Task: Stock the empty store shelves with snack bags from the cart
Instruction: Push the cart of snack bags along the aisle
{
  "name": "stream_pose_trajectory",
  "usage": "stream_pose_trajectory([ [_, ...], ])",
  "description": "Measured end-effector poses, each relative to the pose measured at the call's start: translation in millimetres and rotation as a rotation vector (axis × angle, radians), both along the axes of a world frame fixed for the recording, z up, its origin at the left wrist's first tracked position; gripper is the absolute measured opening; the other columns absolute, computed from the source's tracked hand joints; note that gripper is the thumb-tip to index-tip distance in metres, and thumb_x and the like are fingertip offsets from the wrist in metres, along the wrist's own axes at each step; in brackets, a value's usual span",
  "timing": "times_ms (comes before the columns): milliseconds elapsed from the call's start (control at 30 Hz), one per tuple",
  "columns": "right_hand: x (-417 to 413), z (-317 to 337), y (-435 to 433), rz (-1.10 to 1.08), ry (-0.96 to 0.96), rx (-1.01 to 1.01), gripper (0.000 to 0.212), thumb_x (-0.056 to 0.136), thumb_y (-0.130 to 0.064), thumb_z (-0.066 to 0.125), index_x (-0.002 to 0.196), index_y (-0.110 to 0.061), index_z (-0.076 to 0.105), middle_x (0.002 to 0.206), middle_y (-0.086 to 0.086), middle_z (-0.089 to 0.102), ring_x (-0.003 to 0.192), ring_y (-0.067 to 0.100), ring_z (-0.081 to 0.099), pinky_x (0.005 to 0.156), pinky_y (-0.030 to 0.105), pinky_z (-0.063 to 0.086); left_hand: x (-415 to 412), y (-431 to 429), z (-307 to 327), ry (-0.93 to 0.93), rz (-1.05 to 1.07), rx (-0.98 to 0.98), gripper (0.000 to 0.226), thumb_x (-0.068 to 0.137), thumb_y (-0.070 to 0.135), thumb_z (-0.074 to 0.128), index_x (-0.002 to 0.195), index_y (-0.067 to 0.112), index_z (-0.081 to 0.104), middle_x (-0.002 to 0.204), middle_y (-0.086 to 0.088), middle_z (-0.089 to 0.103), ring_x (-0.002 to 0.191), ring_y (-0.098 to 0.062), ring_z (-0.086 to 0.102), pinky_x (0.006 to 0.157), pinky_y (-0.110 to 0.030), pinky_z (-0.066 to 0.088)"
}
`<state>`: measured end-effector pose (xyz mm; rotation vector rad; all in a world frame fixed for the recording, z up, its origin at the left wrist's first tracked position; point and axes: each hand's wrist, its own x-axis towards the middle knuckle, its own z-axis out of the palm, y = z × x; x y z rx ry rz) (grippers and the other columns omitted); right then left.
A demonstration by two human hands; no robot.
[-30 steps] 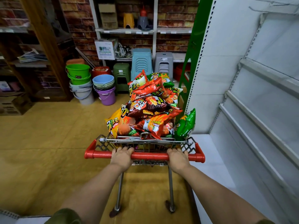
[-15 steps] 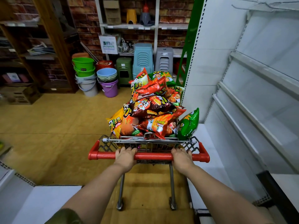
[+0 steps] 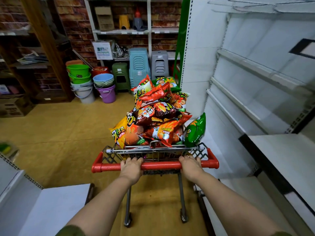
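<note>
**A:** From the head view, where do our snack bags sit?

**B:** They are all heaped in the cart, well above its wire rim. None lies on the store shelves to our right yet.

**A:** And our hands?

**B:** Our left hand and right hand each have their grip clamped around the red handle bar, fingers curled over the top. Neither touches a bag.

**A:** How do we expect the bags to handle?

**B:** We judge them light, puffed with air and glossy, so probably slippery. The contents are likely brittle, so we would pinch a top seam or cradle the flat sides rather than squeeze. The heap looks loose, so we would take from the top first.

**A:** Which looks easiest?

**B:** The green bag stands at the cart's right edge, nearest the shelves, with its top free.

**A:** What is the count?

**B:** We make out about ten bags. One is yellow, one dark red, two are green, and the rest are red or orange. More lie buried where we cannot count them. There are three bare shelf boards, one above another, and one cart.
</note>
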<state>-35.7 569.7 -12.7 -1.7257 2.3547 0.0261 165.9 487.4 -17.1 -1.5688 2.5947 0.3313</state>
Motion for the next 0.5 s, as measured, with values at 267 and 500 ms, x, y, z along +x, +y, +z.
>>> stream_pose_trajectory([
  [267, 45, -6, 115, -0.015, -0.022, -0.012, 0.035, 0.090, -0.009, 0.048, 0.124, -0.017, 0.047, 0.128, 0.004, 0.052, 0.124, 0.024, 0.040, 0.107, 0.042, 0.022, 46, 112, 1, -0.017, -0.028, 0.001, 0.044, 0.094, 0.027, 0.050, 0.136, 0.023, 0.039, 0.132, -0.001, 0.048, 0.126, -0.023, 0.038, 0.105, -0.037, 0.023],
  [500, 83, -5, 215, -0.022, -0.051, -0.036, 0.032, 0.090, -0.010, 0.046, 0.121, -0.017, 0.049, 0.126, 0.004, 0.053, 0.123, 0.024, 0.041, 0.111, 0.045, 0.018, 82, 206, 0, -0.026, -0.026, -0.002, 0.047, 0.094, 0.029, 0.050, 0.139, 0.024, 0.036, 0.134, 0.000, 0.047, 0.127, -0.022, 0.037, 0.109, -0.037, 0.021],
])
